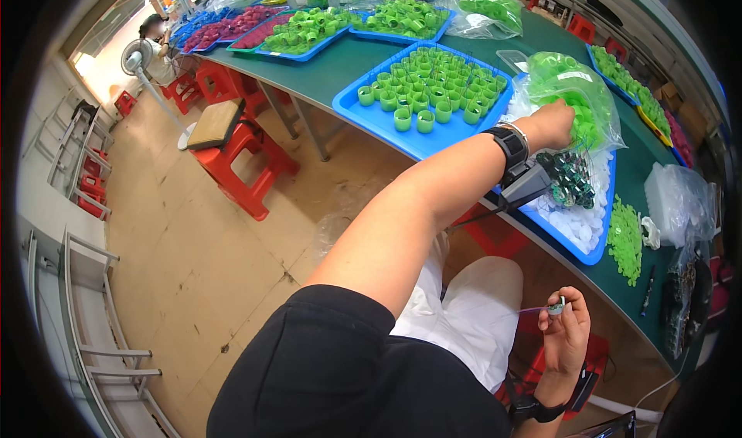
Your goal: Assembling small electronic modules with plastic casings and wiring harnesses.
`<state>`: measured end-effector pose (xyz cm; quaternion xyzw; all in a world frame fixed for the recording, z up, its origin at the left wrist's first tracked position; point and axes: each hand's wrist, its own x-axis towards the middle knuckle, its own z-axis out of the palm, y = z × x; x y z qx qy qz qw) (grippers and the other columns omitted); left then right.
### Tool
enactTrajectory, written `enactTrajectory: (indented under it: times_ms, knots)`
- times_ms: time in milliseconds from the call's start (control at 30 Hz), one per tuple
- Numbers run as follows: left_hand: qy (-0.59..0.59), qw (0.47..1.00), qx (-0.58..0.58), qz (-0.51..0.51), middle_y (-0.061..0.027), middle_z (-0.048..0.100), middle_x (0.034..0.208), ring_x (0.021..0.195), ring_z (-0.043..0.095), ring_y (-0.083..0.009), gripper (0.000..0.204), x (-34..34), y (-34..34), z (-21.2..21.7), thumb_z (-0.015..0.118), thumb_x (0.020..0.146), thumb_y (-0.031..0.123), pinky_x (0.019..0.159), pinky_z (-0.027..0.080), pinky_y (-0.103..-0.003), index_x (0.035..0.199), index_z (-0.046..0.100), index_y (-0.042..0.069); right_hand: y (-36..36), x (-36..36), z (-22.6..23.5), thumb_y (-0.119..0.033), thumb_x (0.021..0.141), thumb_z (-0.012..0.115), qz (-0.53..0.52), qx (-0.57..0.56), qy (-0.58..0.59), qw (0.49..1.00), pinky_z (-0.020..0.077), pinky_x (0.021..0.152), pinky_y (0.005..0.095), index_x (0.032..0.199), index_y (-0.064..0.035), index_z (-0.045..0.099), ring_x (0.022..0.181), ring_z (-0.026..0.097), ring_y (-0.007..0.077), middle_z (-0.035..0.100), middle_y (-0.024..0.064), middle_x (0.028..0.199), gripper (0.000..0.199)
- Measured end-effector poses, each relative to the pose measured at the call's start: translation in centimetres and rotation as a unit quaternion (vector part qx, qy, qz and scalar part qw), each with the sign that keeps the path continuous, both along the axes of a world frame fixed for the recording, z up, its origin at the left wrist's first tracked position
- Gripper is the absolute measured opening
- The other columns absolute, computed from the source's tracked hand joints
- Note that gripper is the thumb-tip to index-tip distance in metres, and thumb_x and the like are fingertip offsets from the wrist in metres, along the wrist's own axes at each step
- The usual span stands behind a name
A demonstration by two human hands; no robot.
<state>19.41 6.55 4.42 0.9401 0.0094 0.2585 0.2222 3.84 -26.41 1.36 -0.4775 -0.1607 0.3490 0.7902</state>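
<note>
Green plastic rings fill the clear bag [576, 98] I'm reaching into w/ my left hand [553, 125]; fingers are buried in the bag, so can't tell their grip. My right hand [564, 334] is pinching a small round part [555, 309] over my lap, fingers closed on it. The bag is sitting on a blue tray [595, 248] at the bench [340, 55] edge.

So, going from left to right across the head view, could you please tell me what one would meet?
White fan → red stool → blue tray of green rings → left hand reaching into the clear bag of green parts → pile of green discs → clear plastic bag.
</note>
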Motion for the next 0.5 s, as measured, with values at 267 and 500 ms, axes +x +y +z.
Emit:
enactTrajectory:
  times_ms: [267, 500]
  knots:
    - [-0.045, 0.997, -0.053, 0.028, -0.0248, 0.067, 0.094, 0.089, 0.065, -0.0373, 0.031, -3.0, 1.9, 0.7, 0.054, 0.077, 0.005, 0.084, 0.051, -0.041, 0.104, 0.069, 0.003, -0.7, -0.4, -0.6, -0.012, 0.094, 0.058, 0.003, -0.018, 0.022, 1.000, 0.0508, 0.061, 0.0267, 0.120, -0.0002, 0.053, 0.078, 0.063, 0.0211, 0.060, 0.0106, 0.101, 0.028]
    - [-0.016, 0.864, -0.483, -0.139, -0.0172, 0.065, 0.098, 0.087, 0.067, -0.0206, 0.035, -12.4, -1.4, 4.8, 0.053, 0.087, 0.011, 0.085, 0.054, -0.031, 0.116, 0.059, -0.008, -1.3, -0.2, -2.7, -0.015, 0.096, 0.055, 0.002, 0.001, 0.083, 0.997, 0.0423, 0.057, 0.0224, 0.114, -0.0030, 0.056, 0.065, 0.052, 0.0127, 0.059, 0.0099, 0.091, 0.021]
